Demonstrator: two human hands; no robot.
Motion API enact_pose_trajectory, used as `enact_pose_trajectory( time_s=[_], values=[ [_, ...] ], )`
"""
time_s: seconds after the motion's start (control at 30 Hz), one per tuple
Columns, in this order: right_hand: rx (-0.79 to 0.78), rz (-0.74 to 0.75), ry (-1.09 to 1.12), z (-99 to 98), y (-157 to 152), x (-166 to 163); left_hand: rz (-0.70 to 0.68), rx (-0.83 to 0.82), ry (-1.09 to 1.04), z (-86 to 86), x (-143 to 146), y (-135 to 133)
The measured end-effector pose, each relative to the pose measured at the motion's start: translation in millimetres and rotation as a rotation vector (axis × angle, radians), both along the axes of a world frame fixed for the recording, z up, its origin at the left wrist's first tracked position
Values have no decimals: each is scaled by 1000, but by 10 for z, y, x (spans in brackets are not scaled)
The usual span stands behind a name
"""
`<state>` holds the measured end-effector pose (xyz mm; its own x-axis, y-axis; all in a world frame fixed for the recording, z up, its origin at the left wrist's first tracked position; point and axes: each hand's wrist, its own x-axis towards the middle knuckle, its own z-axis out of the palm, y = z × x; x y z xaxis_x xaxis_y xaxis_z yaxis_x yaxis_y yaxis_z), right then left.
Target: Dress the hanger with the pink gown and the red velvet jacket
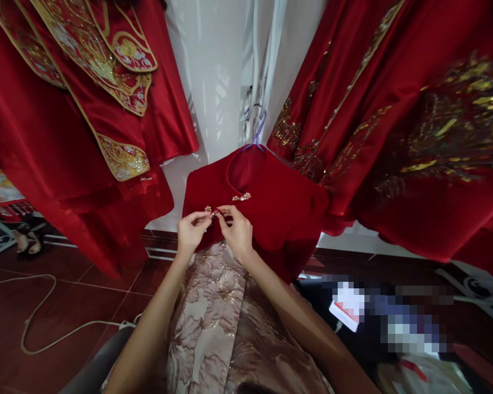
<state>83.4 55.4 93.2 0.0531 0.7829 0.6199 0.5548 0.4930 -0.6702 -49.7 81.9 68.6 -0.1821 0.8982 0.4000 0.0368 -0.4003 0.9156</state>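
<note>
On the front of the hanging red cloth jacket (287,213), below its neckline, my left hand (191,233) and right hand (237,232) each pinch narrowly at a small gold-and-white beaded fastener (208,209). I'm probably mid-fastening or unfastening; the next move calls for steady fingertips.

A single head-worn camera faces forward and downward along the wearer's forearms (154,323), which enter at seven and five o'clock. The left hand (190,232) and right hand (238,232) lie at close range, off-centre toward eight and seven o'clock respectively. The wide field reaches the white wall (213,71) at twelve o'clock and tiled floor (78,301) at eight o'clock.
</note>
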Motion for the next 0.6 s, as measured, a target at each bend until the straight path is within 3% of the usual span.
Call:
enact_pose_trajectory(
  time_s=[0.1, 0.2, 0.33, 0.43, 0.6],
  values=[
    [-9, -17, -3, 1, 23, 5, -77, 42, 88, 15, -39, 15],
    [-77, 117, 44, 30, -37, 85, -136, 75, 110, -18, -72, -17],
    [-204, 308, 35, 44, -270, 322, 51, 124, 181, -199, -67, -204],
    [-265, 283, -55, -1, -430, 528, 183, 141, 351, -372, -5, -407],
    [-330, 171, -188, -80, -470, 745, 159, 108, 623, -566, 103, -591]
  ],
)
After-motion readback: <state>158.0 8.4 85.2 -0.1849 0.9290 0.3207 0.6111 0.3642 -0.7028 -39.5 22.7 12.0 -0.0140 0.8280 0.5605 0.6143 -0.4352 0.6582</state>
